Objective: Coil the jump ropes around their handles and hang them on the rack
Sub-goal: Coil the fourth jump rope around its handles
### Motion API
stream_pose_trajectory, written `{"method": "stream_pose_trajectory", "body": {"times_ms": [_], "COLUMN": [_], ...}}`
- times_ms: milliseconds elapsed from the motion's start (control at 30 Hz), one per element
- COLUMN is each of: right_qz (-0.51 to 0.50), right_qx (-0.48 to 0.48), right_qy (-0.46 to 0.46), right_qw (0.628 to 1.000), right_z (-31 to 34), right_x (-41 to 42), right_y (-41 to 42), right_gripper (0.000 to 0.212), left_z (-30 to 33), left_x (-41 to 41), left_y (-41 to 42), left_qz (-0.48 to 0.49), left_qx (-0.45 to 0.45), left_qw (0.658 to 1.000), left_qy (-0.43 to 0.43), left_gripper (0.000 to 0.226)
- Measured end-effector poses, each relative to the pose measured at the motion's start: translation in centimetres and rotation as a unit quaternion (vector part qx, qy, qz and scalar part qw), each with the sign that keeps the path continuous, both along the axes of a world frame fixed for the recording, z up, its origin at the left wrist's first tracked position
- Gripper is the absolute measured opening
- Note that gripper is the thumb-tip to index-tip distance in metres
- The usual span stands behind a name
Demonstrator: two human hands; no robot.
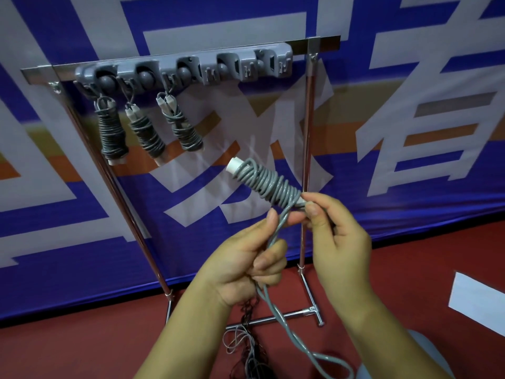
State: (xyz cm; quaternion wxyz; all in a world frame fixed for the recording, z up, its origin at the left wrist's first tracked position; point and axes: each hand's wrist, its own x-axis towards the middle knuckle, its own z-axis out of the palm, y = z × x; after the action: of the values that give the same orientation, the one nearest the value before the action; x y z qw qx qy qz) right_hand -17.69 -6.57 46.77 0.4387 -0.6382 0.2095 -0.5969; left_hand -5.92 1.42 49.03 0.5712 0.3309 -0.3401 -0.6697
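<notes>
A grey jump rope [269, 184] is coiled around its white handles, which stick out up and to the left. My right hand [336, 236] pinches the lower end of the handles. My left hand [246, 263] grips the loose doubled rope just below the coil; the rest of the rope [295, 337] trails down in a loop. On the grey holder bar of the rack [191, 69] hang three coiled ropes [112, 132] [146, 135] [181, 124] at its left end. The clips at its right end [262, 64] hold nothing.
The rack's chrome posts [306, 160] and foot bar [273, 320] stand on a red floor before a blue and white banner. A dark tangle of cords [251, 348] lies on the floor under my hands. A white sheet [478, 305] lies at right.
</notes>
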Motion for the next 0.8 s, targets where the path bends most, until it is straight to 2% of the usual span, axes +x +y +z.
{"method": "stream_pose_trajectory", "body": {"times_ms": [67,133,300,367,433,500,567,600,633,667,700,767,800], "right_qz": [-0.002,-0.005,-0.009,-0.012,-0.022,-0.035,-0.044,-0.048,-0.051,-0.056,-0.061,-0.071,-0.075], "right_qx": [-0.002,-0.009,-0.044,-0.064,-0.068,-0.064,-0.058,-0.054,-0.052,-0.056,-0.063,-0.078,-0.084], "right_qy": [0.005,0.012,0.018,0.019,0.016,0.017,0.026,0.029,0.031,0.031,0.031,0.029,0.028], "right_qw": [1.0,1.0,0.999,0.998,0.997,0.997,0.997,0.997,0.997,0.996,0.996,0.994,0.993], "right_z": [0.1,0.1,0.5,0.6,0.5,0.4,0.2,0.2,0.2,0.3,0.5,0.9,1.1], "right_x": [0.0,-0.1,-0.4,-0.5,-0.6,-0.7,-0.5,-0.3,0.0,0.4,0.7,1.3,1.4], "right_y": [0.0,0.0,0.2,0.1,-0.2,-0.6,-1.2,-1.5,-1.7,-1.8,-1.9,-1.9,-1.9], "right_gripper": [0.023,0.025,0.02,0.021,0.021,0.023,0.025,0.026,0.027,0.028,0.029,0.029,0.028], "left_z": [0.2,0.5,0.7,1.2,1.8,2.6,2.5,2.4,2.3,2.3,2.4,2.9,3.0], "left_x": [-0.1,-0.2,0.4,0.3,-0.1,-0.8,-1.1,-1.3,-1.3,-1.4,-1.4,-1.3,-1.3], "left_y": [0.0,0.1,-0.2,-0.1,0.3,0.6,0.5,0.3,0.1,-0.1,-0.3,-0.8,-1.0], "left_qz": [0.017,0.013,-0.084,-0.08,0.002,0.116,0.248,0.298,0.327,0.338,0.33,0.29,0.272], "left_qx": [-0.009,-0.011,-0.031,-0.017,0.001,0.001,-0.006,-0.008,-0.007,-0.005,-0.004,0.002,0.009], "left_qw": [1.0,1.0,0.989,0.989,1.0,0.987,0.922,0.889,0.874,0.878,0.899,0.946,0.959], "left_qy": [-0.011,0.016,0.121,0.122,0.031,-0.114,-0.298,-0.348,-0.36,-0.338,-0.287,-0.142,-0.078], "left_gripper": [0.037,0.029,0.013,0.012,0.009,0.007,0.014,0.018,0.021,0.023,0.025,0.024,0.023]}}
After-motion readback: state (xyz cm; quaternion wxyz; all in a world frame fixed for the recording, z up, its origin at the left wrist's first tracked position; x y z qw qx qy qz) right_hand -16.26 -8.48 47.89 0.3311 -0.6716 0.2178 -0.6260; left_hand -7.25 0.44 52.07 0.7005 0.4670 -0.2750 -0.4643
